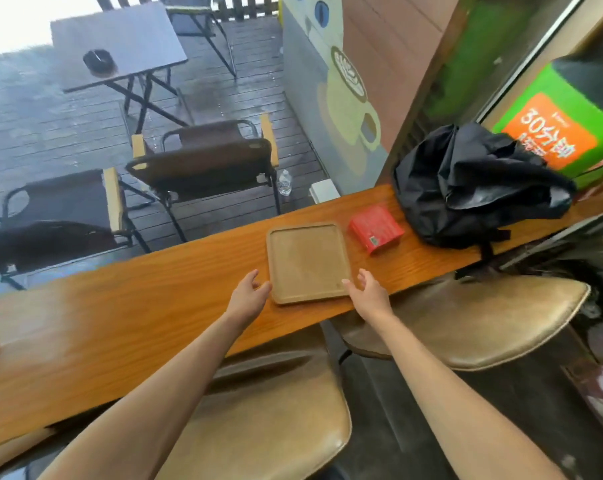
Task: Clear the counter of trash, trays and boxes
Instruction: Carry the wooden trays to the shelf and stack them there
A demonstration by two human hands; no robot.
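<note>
Head view: a wooden tray (307, 261) lies flat on the counter (175, 292) at frame centre. The left hand (250, 294) and right hand (367, 294) flank its near corners, fingers spread, gripping nothing. A red box (376, 228) lies just right of the tray, beside a black backpack (473, 181).

On the counter (154, 306), the tray (307, 261) lies left of the box (376, 228), the backpack (473, 185) farther right.
</note>
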